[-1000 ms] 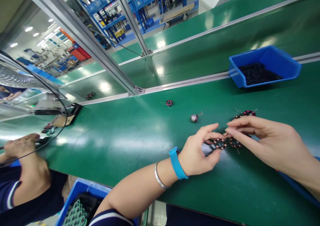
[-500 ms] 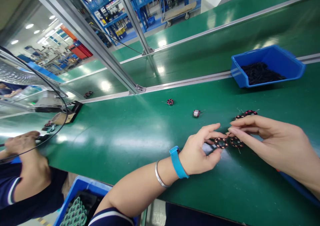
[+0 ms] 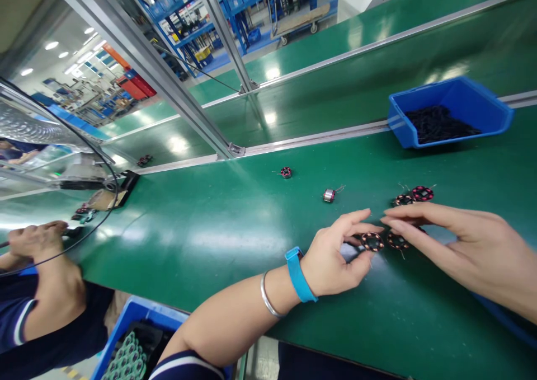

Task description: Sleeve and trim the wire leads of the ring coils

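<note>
My left hand (image 3: pixel 338 252) grips a small motor stator (image 3: pixel 372 242), a dark ring with copper spots, between fingertips and thumb. My right hand (image 3: pixel 457 237) is closed in a pinch just right of it; whatever its fingertips hold is too small to make out. Another stator (image 3: pixel 396 240) lies under the right fingers, partly hidden. Just beyond the right hand are a copper-spotted stator (image 3: pixel 404 200) and a pink-spotted stator (image 3: pixel 422 193), side by side. Farther left, a silver-sided stator (image 3: pixel 329 195) lies on its side with thin wires sticking out, and a pink stator (image 3: pixel 286 172) lies flat.
A blue bin (image 3: pixel 451 114) of black parts stands at the back right on the green table (image 3: pixel 201 229). Metal posts (image 3: pixel 168 78) rise behind. At left are a co-worker's hands (image 3: pixel 37 240) and a hanging black cable (image 3: pixel 109 173). Below sits a blue crate (image 3: pixel 126 313) holding green-ringed parts.
My right hand has shifted slightly down and right, its fingertips moving a little away from the stator in my left hand. The left hand stays nearly still.
</note>
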The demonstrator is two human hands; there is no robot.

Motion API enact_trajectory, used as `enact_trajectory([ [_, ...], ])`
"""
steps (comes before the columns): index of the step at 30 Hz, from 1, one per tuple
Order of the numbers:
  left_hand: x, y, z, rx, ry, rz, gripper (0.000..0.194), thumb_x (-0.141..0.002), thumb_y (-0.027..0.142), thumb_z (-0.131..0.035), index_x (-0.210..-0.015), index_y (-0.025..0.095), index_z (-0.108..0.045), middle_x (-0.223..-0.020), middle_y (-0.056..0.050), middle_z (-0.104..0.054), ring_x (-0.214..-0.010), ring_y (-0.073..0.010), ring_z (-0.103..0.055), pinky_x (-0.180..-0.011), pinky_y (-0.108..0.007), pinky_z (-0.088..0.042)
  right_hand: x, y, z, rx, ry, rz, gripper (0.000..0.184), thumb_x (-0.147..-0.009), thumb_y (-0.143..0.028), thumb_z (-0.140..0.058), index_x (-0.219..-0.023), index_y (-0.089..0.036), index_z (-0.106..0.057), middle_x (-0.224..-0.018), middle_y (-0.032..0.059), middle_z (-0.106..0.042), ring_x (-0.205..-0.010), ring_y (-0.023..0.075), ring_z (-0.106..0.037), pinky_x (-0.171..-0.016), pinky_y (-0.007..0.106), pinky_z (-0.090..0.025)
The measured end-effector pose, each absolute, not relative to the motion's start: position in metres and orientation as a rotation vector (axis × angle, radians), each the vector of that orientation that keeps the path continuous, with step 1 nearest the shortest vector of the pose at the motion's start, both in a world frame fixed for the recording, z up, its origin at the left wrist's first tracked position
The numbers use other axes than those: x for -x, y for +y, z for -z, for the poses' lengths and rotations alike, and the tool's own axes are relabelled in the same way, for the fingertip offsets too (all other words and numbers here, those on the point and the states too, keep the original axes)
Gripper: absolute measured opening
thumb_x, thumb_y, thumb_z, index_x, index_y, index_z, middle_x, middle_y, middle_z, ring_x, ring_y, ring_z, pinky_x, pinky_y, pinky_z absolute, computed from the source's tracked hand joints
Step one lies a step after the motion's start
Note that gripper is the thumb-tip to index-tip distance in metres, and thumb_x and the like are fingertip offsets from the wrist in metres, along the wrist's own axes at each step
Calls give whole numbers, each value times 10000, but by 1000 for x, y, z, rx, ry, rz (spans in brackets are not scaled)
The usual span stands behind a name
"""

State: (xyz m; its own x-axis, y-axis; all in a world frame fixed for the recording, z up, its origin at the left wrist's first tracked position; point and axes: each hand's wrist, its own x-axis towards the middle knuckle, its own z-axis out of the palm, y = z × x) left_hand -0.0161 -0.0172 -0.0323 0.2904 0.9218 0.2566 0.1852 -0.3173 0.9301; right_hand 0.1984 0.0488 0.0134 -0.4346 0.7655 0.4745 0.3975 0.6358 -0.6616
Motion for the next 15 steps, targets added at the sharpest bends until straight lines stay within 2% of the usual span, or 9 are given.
enact_trajectory([
  [2, 16, -18, 32, -1714, 1015, -1088, 676, -961, 156, -677, -1592, 206, -439, -1395, -137, -787, -1105, -240, -829, -1010, -405, -708, -204, 51, -13, 805, -2150, -507, 161, -1039, -356, -649, -1094, -331, -798, -968, 4, -866, -712, 235, -812, -654, 343, -654],
  [4, 16, -18, 33, -1722, 1009, -1097, 675, -971, 164, -672, -1603, 202, -439, -1403, -138, -785, -1103, -238, -831, -1019, -407, -708, -208, 51, -12, 671, -2242, -389, 154, -1065, -298, -623, -1126, -321, -764, -994, -4, -856, -770, 218, -818, -683, 328, -646],
  [8, 17, -19, 35, -1745, 999, -1112, 693, -981, 168, -655, -1634, 205, -423, -1443, -138, -767, -1127, -237, -831, -1028, -398, -710, -209, 49, -12, 562, -2361, -208, 178, -1108, -216, -554, -1087, -299, -710, -926, -12, -823, -768, 196, -801, -658, 327, -609],
  [15, 18, -21, 35, -1789, 1046, -1093, 762, -968, 168, -666, -1679, 229, -398, -1458, -121, -762, -1105, -242, -846, -1036, -409, -715, -203, 48, -6, 552, -2377, -25, 216, -1106, -191, -539, -1003, -273, -710, -890, 13, -800, -766, 208, -774, -712, 352, -607],
])
